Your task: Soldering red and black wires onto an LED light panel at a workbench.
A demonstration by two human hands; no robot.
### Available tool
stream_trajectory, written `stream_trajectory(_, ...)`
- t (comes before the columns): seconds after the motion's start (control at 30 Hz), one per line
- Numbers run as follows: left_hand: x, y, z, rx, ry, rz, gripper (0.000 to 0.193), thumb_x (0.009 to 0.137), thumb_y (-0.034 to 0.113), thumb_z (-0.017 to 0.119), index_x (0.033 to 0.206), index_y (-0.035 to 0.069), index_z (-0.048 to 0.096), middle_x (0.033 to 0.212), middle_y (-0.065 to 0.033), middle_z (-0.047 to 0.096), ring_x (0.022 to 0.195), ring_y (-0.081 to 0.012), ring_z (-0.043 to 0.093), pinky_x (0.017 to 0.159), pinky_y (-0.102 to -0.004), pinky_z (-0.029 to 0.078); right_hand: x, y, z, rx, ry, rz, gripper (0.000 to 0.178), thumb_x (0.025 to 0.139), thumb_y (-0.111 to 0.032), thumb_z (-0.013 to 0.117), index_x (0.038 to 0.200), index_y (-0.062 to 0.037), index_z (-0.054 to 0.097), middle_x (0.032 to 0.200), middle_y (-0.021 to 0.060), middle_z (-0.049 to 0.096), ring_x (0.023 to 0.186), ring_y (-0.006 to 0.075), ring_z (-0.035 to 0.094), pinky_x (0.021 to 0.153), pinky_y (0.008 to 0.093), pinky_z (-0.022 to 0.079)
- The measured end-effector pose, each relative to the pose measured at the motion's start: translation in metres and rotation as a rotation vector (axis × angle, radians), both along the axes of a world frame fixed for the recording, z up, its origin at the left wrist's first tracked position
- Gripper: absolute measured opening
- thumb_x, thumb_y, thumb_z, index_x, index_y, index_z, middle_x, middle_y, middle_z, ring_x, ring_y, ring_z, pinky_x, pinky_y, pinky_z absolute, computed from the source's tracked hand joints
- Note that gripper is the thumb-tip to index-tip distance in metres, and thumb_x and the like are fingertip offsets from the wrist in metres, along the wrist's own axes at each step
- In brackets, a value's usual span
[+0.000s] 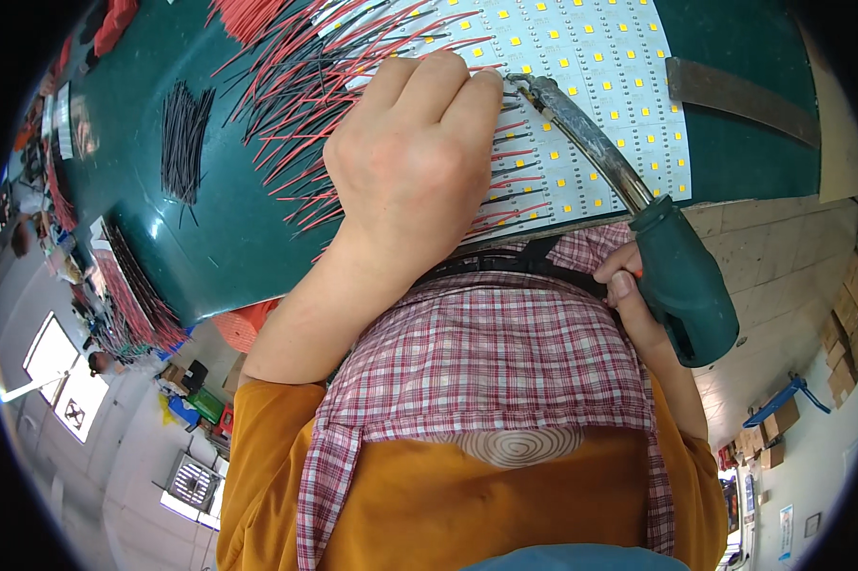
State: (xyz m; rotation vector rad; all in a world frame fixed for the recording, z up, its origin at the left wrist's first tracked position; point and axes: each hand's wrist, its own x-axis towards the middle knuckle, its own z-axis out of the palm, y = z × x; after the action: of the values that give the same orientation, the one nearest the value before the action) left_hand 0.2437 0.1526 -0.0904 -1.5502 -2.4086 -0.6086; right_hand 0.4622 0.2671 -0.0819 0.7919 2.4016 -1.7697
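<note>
My left hand is closed over the near left part of a white LED board, knuckles up. A red wire comes out by its forefinger towards the iron's tip; the fingertips themselves are hidden. My right hand is closed on a soldering iron, mostly behind its green handle. The iron's metal shaft slants up and left, and its dark tip meets the board beside the left hand. Red and black wires fan out leftward from rows of pads on the board.
A bundle of black wires lies on the green tabletop. More red and black wires are heaped at the table's left edge. A flat metal strip rests across the board's right edge. Cardboard boxes stand at the far right.
</note>
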Motion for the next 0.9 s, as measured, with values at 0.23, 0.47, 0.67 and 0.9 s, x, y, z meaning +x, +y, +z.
stream_trajectory(0.23,0.001,-0.001,-0.003,-0.024,0.125,-0.010,0.020,0.061,0.009,0.061,0.080,0.009,0.064,0.079,0.0005,0.056,0.069,-0.0160,0.055,0.050,-0.0262,0.045,0.006,-0.001,0.004,-0.262,-0.077,-0.128,0.005,0.083,0.001,0.059,0.086,-0.0015,0.062,0.080,0.0054,0.063,0.075,0.0142,0.059,0.071,0.0261,0.047)
stream_trajectory(0.47,0.002,-0.004,0.000,-0.028,0.056,-0.030,0.024,0.063,0.009,0.061,0.086,0.007,0.066,0.078,-0.0002,0.056,0.071,-0.0171,0.056,0.052,-0.0268,0.046,0.005,-0.004,0.001,-0.226,-0.028,-0.151,0.007,0.084,0.002,0.057,0.089,-0.0010,0.061,0.081,0.0055,0.062,0.076,0.0152,0.057,0.073,0.0286,0.047)
stream_trajectory(0.67,-0.009,-0.004,0.005,-0.017,0.038,-0.057,0.025,0.065,0.007,0.061,0.089,0.007,0.067,0.075,-0.0008,0.056,0.068,-0.0170,0.056,0.054,-0.0269,0.046,0.001,-0.005,0.006,-0.227,-0.026,-0.168,0.008,0.084,0.002,0.058,0.091,-0.0017,0.062,0.083,0.0059,0.063,0.079,0.0165,0.059,0.074,0.0300,0.048)
stream_trajectory(0.9,-0.008,-0.004,-0.004,0.067,0.097,-0.069,0.021,0.065,0.010,0.061,0.085,0.008,0.066,0.076,-0.0004,0.058,0.067,-0.0161,0.057,0.053,-0.0262,0.046,-0.005,0.000,0.012,-0.062,-0.020,-0.052,0.009,0.083,0.002,0.060,0.091,-0.0024,0.061,0.080,0.0064,0.064,0.077,0.0188,0.062,0.072,0.0300,0.050)
